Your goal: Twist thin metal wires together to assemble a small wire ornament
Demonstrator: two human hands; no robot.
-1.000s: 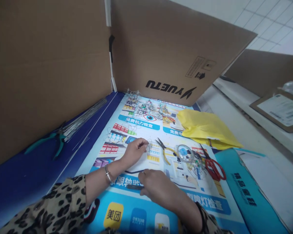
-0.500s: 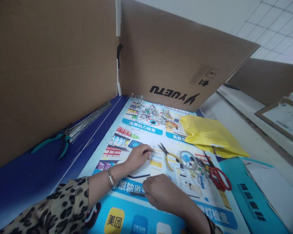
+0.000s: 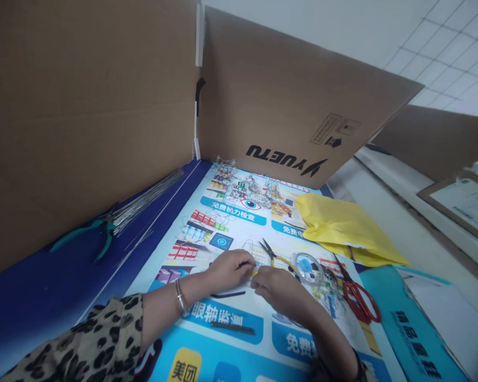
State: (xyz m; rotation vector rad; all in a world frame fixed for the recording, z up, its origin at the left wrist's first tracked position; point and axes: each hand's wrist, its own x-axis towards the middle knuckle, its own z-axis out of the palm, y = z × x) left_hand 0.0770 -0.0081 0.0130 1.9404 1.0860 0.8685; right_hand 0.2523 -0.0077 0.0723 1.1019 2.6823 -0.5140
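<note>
My left hand (image 3: 231, 269) is closed in a pinch, and a faint loop of thin wire (image 3: 247, 244) shows just above its fingertips. Close against it, my right hand (image 3: 279, 289) is also closed, its fingertips nearly touching the left ones; whatever it grips is hidden. Yellow-handled pliers (image 3: 278, 258) lie just beyond the hands, jaws pointing away. To their right sits a clear round roll (image 3: 308, 268) beside a tangle of thin wire pieces (image 3: 327, 294). A dark narrow strip (image 3: 233, 327) lies on the printed sheet (image 3: 255, 297) below the hands.
Red-handled scissors (image 3: 361, 301), a yellow bag (image 3: 348, 228) and a teal box (image 3: 412, 329) lie to the right. At left are teal-handled pliers (image 3: 103, 228) and a bundle of straight wires (image 3: 143, 201). Cardboard panels (image 3: 279, 101) stand at the back and left.
My right hand has moved up and forward to meet the left one, uncovering the dark strip. My left hand sits slightly lower in view. The view has shifted a little.
</note>
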